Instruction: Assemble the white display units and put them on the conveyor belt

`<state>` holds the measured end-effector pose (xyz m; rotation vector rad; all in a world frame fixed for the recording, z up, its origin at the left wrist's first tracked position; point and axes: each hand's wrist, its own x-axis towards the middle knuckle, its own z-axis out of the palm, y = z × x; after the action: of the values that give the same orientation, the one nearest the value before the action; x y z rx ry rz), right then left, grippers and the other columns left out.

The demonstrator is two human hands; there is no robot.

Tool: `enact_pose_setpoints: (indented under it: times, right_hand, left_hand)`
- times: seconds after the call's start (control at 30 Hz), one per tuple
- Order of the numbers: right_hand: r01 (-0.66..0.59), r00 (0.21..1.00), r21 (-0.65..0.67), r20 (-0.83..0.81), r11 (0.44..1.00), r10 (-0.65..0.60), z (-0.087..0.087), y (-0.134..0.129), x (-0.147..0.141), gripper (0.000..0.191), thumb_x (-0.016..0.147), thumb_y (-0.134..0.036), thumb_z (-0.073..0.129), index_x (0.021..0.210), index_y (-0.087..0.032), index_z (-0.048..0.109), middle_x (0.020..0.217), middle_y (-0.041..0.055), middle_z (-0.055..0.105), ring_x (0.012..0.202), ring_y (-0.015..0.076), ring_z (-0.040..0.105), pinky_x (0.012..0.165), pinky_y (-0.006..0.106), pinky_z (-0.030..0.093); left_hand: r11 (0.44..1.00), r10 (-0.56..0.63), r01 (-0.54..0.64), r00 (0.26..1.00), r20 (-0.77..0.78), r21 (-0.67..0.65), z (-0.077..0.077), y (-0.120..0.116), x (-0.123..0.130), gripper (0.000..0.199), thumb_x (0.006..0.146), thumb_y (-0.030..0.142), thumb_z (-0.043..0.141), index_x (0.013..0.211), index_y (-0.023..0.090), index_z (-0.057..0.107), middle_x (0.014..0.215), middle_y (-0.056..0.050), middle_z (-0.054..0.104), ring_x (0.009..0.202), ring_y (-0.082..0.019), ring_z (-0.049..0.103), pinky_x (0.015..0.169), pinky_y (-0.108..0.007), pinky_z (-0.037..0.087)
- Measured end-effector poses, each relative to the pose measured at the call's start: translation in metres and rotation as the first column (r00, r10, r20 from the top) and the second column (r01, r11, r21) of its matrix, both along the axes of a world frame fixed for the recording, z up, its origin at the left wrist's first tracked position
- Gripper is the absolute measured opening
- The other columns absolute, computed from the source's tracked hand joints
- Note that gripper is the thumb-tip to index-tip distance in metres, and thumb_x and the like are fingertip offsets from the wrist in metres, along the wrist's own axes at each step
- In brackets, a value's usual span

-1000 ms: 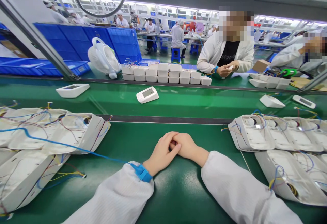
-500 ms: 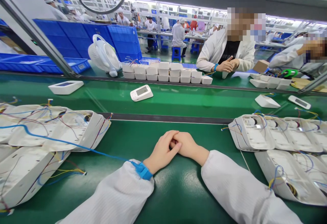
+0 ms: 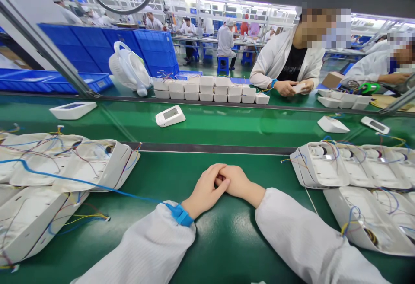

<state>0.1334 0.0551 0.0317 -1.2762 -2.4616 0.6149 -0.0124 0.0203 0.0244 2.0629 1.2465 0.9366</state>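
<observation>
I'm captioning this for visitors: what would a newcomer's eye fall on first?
Probably the left hand and right hand, clasped at the middle of the green bench, a blue strap on the left wrist. White shells trailing wires sit to either side. Beyond, a white fan stands near blue crates.

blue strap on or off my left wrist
On: the blue strap wraps your left wrist at the end of the sleeve, its cord leading left.

From here I see my left hand [image 3: 205, 193] and right hand [image 3: 239, 183] touching, fingers [image 3: 214, 171] partly hidden. Both forearms [image 3: 145, 245] slant inward.
</observation>
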Motion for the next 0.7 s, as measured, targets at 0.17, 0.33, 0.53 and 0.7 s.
enact_pose_setpoints:
  times: [0.17,0.33,0.53,0.7]
  right_hand:
    - [-0.002,1.000,0.005,-0.003,1.000,0.002,-0.0002,-0.0003,0.0005,0.021,0.087,-0.021,0.060,0.068,-0.016,0.067,0.066,-0.0002,0.065,0.058,0.0108,0.050,0.056,0.023,0.030]
    - [-0.006,1.000,0.008,-0.004,1.000,0.006,0.0002,-0.0004,0.0004,0.021,0.086,-0.021,0.060,0.066,-0.016,0.067,0.066,0.0001,0.065,0.059,0.0108,0.050,0.057,0.023,0.030]
    - [-0.005,1.000,0.006,-0.012,1.000,0.005,-0.0004,0.0001,0.0003,0.022,0.087,-0.022,0.060,0.067,-0.016,0.068,0.066,0.0004,0.066,0.059,0.0112,0.051,0.057,0.023,0.031]
    - [-0.003,1.000,0.003,-0.026,1.000,0.003,-0.0005,-0.0001,0.0007,0.021,0.086,-0.020,0.061,0.066,-0.016,0.067,0.065,-0.0003,0.065,0.058,0.0107,0.050,0.056,0.023,0.030]
  left_hand:
    - [1.000,0.002,-0.002,1.000,0.010,-0.002,0.0012,-0.0003,0.0003,0.038,0.092,0.036,0.052,0.128,0.022,0.053,0.127,-0.011,0.061,0.118,-0.026,0.058,0.103,-0.046,0.047]
    - [1.000,-0.001,0.001,1.000,0.010,-0.005,0.0003,-0.0006,0.0001,0.039,0.092,0.036,0.052,0.128,0.021,0.052,0.128,-0.011,0.061,0.119,-0.026,0.057,0.104,-0.047,0.046]
    - [1.000,0.001,-0.001,1.000,0.005,0.001,-0.0007,-0.0009,-0.0002,0.039,0.092,0.037,0.052,0.128,0.021,0.052,0.129,-0.011,0.060,0.120,-0.026,0.057,0.105,-0.046,0.046]
    - [1.000,-0.004,0.004,1.000,0.002,0.001,-0.0004,-0.0007,-0.0002,0.039,0.093,0.036,0.052,0.128,0.020,0.051,0.129,-0.012,0.060,0.119,-0.026,0.057,0.104,-0.047,0.046]
